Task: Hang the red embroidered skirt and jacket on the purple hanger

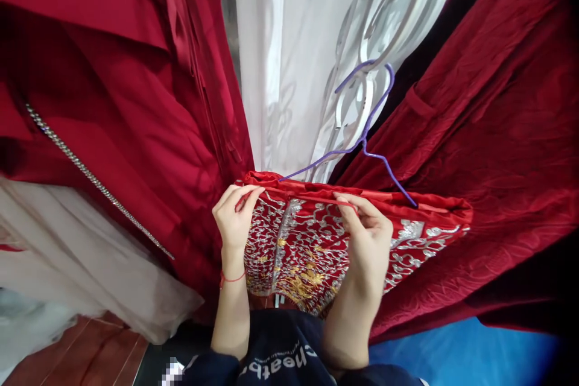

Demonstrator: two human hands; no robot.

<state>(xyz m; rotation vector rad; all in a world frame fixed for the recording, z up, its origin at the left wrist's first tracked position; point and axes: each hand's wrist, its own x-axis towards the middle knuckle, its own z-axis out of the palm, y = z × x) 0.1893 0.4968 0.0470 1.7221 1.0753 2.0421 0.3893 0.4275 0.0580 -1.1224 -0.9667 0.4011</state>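
A red garment (312,241) with silver and gold embroidery hangs in front of me, its shiny red lining showing along the top edge. Its weight is on a purple hanger (377,111), whose lower arms go down inside the garment's opening. Along the front of that edge runs a thin red strap (301,195). Near the garment's left corner, my left hand (235,214) pinches the strap between thumb and fingers. Farther right, my right hand (370,235) pinches it too, so the strap is drawn fairly straight between them. The garment's lower part is partly hidden by my forearms.
The hanger's hook meets a white curled metal rack (400,24). Dark red garments hang close on the left (149,114) and right (506,151); the left one has a glittering trim (94,178). Pale tulle (113,259) hangs low left, above a brown tiled floor (90,353). Blue material (456,353) lies lower right.
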